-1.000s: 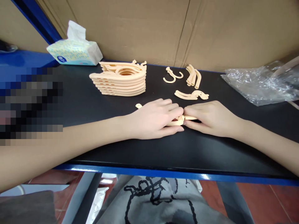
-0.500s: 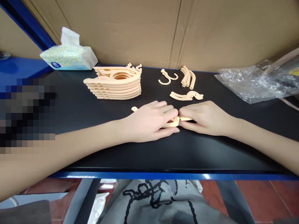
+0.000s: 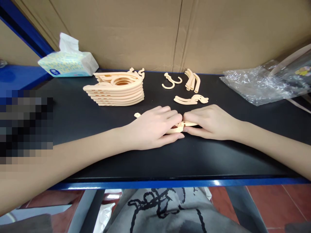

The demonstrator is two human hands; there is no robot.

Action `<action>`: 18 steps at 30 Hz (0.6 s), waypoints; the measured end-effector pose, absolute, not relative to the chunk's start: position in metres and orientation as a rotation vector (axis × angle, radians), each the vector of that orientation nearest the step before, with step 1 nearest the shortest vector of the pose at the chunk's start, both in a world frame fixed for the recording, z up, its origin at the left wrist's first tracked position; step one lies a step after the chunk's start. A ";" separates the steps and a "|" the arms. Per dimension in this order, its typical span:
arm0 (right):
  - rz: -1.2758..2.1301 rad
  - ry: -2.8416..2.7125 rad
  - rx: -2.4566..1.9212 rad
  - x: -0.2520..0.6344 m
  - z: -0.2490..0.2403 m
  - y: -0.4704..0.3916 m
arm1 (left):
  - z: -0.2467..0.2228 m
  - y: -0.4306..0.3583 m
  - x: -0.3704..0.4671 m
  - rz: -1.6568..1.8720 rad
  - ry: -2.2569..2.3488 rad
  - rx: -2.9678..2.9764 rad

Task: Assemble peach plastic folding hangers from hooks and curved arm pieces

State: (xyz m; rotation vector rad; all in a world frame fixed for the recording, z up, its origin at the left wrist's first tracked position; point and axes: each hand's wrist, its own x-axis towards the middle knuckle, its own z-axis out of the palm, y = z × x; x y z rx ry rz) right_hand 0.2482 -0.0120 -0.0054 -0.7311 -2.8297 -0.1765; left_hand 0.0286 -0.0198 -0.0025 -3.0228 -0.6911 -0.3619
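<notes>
My left hand (image 3: 155,127) lies palm down over a cream plastic hanger part (image 3: 175,130), its fingers closed round it. One rounded end of the part shows between thumb and forefinger. Close against it, my right hand (image 3: 210,123) pinches another cream piece (image 3: 190,124) that meets the first at a joint. Most of both pieces is covered by my fingers, so I cannot tell whether they are locked together. A small cream end (image 3: 137,115) sticks out past the back of my left hand; whether it belongs to the held part is hidden.
Folded cream hangers (image 3: 116,94) stand stacked at the back left, near a tissue pack (image 3: 69,63). Behind my hands lie loose hooks (image 3: 172,81), curved tubes (image 3: 192,81) and hanger arms (image 3: 190,99). A clear plastic bag (image 3: 257,84) rests at the right. The table's blue edge (image 3: 155,184) runs in front.
The whole view has shifted slightly, so things appear a little further left. Both hands keep the same grip on the cream pieces, with barely any movement.
</notes>
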 end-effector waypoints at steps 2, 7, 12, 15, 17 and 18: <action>-0.201 -2.828 -0.719 0.248 -0.006 -0.012 | -0.002 -0.020 0.029 -0.364 -0.689 -3.026; -0.228 -2.808 -0.701 0.248 -0.006 -0.012 | -0.002 -0.020 0.029 -0.371 -0.682 -3.021; -0.205 -2.805 -0.674 0.248 -0.005 -0.013 | -0.002 -0.020 0.030 -0.374 -0.680 -3.012; -0.176 -2.812 -0.672 0.248 -0.004 -0.013 | -0.002 -0.019 0.029 -0.378 -0.675 -3.012; -0.177 -2.809 -0.664 0.248 -0.004 -0.013 | -0.002 -0.019 0.029 -0.377 -0.678 -3.009; -0.184 -2.806 -0.656 0.248 -0.004 -0.014 | -0.002 -0.019 0.029 -0.375 -0.679 -3.008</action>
